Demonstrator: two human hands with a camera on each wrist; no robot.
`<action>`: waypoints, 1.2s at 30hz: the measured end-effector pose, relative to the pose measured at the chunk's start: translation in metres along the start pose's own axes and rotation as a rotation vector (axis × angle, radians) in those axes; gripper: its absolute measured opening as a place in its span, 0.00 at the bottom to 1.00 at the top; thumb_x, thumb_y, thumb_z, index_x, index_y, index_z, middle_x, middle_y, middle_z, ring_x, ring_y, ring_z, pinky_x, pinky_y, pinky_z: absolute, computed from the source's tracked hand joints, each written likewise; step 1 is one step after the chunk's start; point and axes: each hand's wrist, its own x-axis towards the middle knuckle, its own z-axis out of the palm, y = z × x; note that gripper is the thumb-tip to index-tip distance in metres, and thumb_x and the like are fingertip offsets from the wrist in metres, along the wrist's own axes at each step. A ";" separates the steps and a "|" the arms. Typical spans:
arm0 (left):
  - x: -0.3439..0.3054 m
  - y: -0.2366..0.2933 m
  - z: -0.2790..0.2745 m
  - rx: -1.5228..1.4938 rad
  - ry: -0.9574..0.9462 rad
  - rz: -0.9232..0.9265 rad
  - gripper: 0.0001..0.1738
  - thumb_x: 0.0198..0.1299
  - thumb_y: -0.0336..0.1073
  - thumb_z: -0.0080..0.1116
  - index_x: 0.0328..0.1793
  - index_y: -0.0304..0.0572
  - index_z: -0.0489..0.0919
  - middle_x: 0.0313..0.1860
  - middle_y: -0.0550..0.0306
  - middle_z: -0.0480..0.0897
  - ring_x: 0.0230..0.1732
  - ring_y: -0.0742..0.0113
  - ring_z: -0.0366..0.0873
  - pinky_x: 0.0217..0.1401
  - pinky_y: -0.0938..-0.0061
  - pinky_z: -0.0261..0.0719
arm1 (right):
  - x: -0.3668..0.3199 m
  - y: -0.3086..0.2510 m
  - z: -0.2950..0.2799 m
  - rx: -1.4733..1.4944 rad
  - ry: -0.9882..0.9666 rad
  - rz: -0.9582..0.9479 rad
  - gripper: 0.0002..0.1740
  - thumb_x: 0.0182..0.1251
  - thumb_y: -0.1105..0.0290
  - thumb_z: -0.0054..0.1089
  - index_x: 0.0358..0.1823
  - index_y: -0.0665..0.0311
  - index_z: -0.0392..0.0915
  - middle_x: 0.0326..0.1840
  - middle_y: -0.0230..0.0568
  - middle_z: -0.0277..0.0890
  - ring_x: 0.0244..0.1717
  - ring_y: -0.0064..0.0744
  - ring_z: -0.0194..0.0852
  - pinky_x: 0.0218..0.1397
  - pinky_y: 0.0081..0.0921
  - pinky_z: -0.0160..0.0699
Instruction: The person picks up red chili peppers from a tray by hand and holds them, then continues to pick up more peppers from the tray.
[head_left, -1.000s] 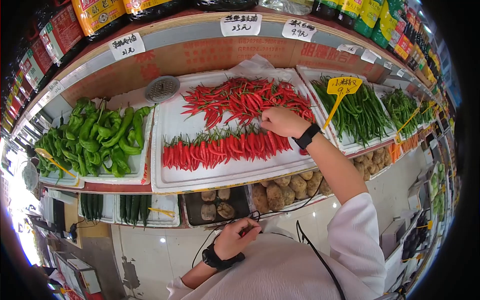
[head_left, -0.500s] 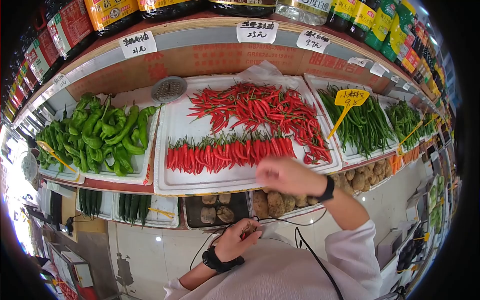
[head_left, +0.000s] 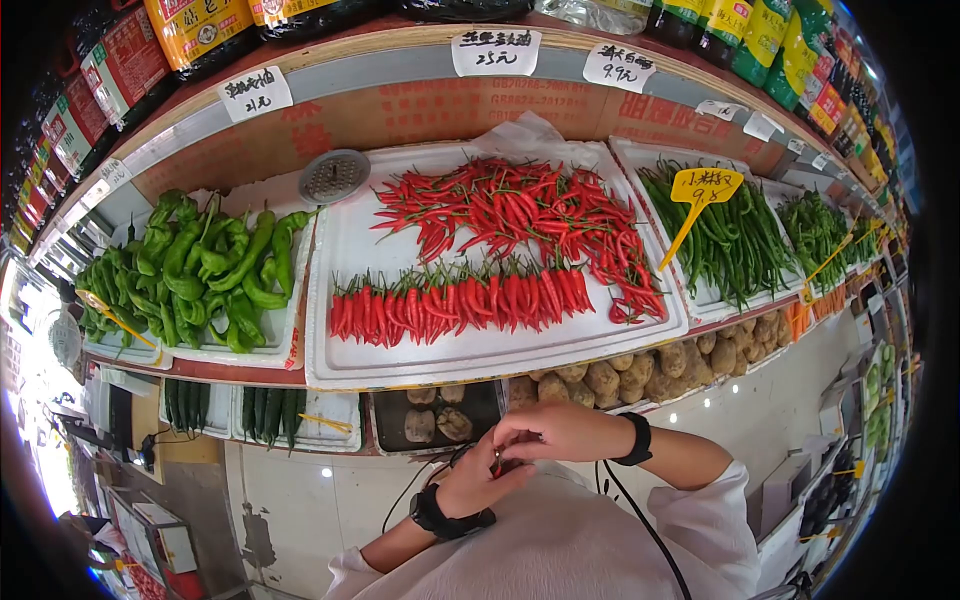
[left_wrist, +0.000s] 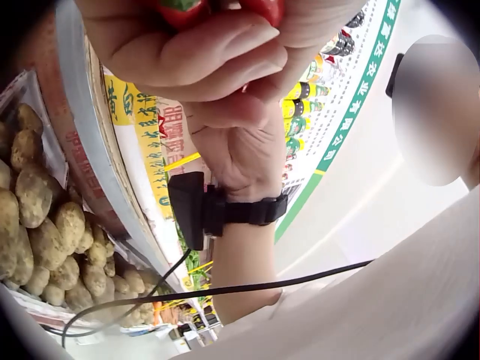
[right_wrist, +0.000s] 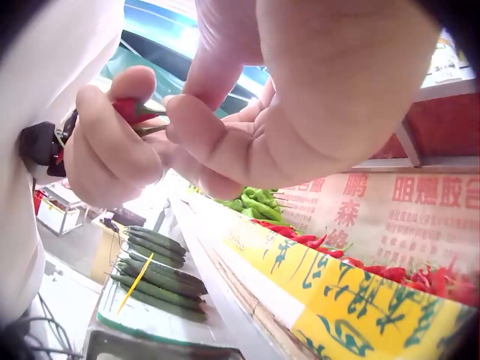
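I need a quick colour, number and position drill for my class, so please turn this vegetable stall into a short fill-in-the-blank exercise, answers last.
The left hand holds a chili coloured ____.
The yellow sign marked 9.8 stands by long chilies coloured ____.
From the person's viewpoint, the potatoes lie to the ____ of the cucumbers.
The white price card between those marked 21 and 9.9 shows the number ____.

Missing words: red; green; right; 25.

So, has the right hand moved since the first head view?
Yes. The right hand was over the white tray, at the loose red chilies; now it is past the tray's front edge, toward the body, beside the left hand.
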 end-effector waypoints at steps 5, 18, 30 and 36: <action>-0.008 0.012 -0.008 -0.146 -0.029 -0.164 0.19 0.67 0.33 0.59 0.61 0.37 0.73 0.31 0.66 0.78 0.27 0.84 0.71 0.29 0.85 0.67 | 0.001 -0.006 -0.010 -0.042 0.087 -0.005 0.09 0.65 0.68 0.64 0.44 0.63 0.79 0.37 0.39 0.81 0.34 0.32 0.81 0.38 0.26 0.78; -0.016 0.009 -0.007 -0.329 0.033 -0.191 0.14 0.71 0.37 0.55 0.57 0.38 0.78 0.25 0.69 0.75 0.24 0.85 0.65 0.25 0.87 0.62 | 0.003 -0.006 -0.016 0.258 0.136 0.124 0.08 0.67 0.72 0.62 0.44 0.67 0.80 0.37 0.33 0.79 0.39 0.20 0.77 0.42 0.19 0.76; -0.020 0.005 -0.011 -0.212 -0.002 -0.193 0.14 0.68 0.33 0.56 0.59 0.40 0.77 0.25 0.68 0.77 0.23 0.86 0.64 0.25 0.86 0.62 | 0.052 0.004 -0.116 -0.788 0.405 -0.155 0.06 0.65 0.69 0.57 0.40 0.63 0.78 0.36 0.43 0.76 0.40 0.48 0.77 0.42 0.41 0.76; -0.028 0.001 -0.013 -0.200 0.023 -0.174 0.15 0.68 0.32 0.56 0.60 0.41 0.75 0.25 0.68 0.77 0.23 0.86 0.64 0.24 0.86 0.61 | 0.081 0.027 -0.123 -0.970 0.326 -0.130 0.08 0.66 0.67 0.57 0.41 0.62 0.78 0.39 0.41 0.76 0.43 0.46 0.77 0.44 0.38 0.77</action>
